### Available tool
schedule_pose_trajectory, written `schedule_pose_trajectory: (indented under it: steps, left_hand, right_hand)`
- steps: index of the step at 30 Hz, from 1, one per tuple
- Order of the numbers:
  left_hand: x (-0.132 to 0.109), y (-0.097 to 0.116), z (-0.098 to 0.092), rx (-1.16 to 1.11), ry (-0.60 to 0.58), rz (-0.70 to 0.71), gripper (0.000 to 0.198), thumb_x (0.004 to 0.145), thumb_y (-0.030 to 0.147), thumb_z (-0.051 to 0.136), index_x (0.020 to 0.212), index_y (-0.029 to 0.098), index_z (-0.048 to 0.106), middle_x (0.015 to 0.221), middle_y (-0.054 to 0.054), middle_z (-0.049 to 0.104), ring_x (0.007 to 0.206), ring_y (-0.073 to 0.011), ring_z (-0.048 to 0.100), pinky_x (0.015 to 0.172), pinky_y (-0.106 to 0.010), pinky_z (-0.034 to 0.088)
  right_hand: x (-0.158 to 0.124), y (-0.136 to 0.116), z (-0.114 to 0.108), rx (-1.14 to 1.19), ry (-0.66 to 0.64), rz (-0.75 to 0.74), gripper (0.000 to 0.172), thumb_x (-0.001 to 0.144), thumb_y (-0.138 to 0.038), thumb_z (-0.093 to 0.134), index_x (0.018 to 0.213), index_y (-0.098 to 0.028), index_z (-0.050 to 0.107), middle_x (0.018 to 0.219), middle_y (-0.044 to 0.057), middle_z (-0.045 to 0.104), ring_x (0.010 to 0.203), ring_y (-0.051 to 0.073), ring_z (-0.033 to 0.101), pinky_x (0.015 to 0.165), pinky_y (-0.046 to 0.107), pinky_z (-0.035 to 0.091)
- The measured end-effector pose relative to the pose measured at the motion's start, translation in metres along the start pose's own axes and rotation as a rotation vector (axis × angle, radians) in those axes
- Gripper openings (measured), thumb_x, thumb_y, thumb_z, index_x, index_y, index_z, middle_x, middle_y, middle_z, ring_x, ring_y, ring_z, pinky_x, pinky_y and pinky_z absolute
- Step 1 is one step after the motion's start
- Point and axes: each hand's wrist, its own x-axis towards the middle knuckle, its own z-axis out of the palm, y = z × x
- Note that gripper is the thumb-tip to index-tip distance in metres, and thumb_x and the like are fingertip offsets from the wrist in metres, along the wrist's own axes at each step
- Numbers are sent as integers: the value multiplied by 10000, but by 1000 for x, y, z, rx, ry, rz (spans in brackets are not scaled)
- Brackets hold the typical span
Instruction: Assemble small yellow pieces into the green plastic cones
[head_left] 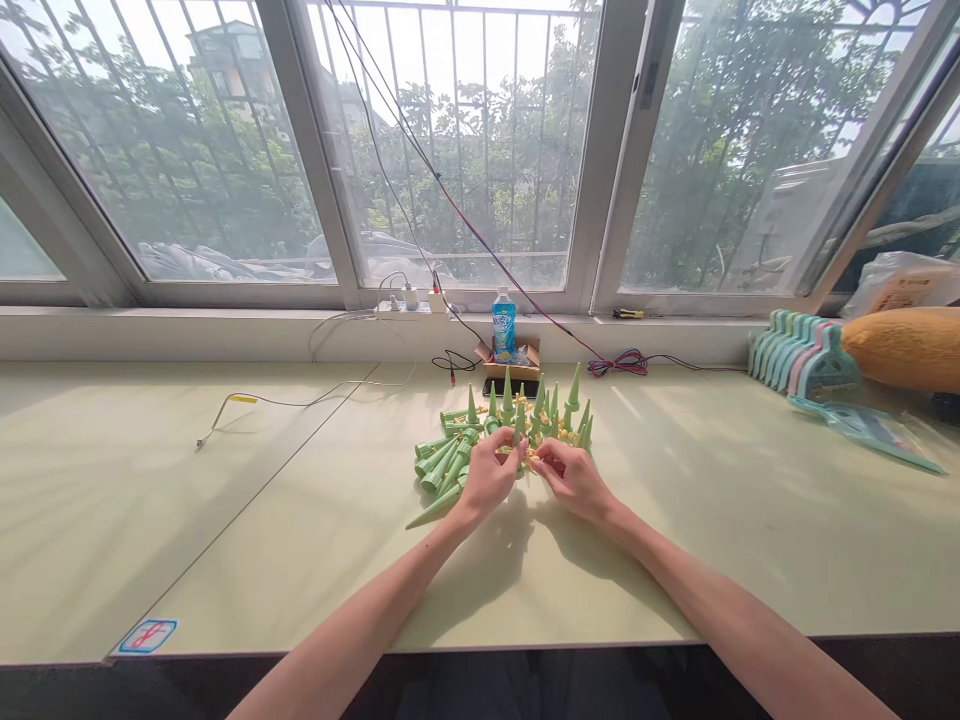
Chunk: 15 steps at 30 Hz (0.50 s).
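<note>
Both arms reach out over the pale green table. The left hand and the right hand sit close together, fingers curled in, tips nearly meeting. They touch a small heap of yellow bits. I cannot tell if they pinch one.

Green cones lie flat just left of the left hand. More cones stand up right behind the fingers. Farther back is a brown box with a blue bottle in it. Red and black wires run up to the window.
</note>
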Motion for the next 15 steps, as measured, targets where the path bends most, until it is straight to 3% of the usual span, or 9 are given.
schedule_pose_trajectory:
  steps: [15]
  left_hand:
    - [1,-5,1,15,2,22,307,868,448,585,806,148,608,756,-13,592,515,-64,456,446,-185,360]
  right_hand:
    - [0,-1,-1,-88,32,16,224,906,-344,523,740,-197,490,543,-59,400,497,105,320,510,254,272]
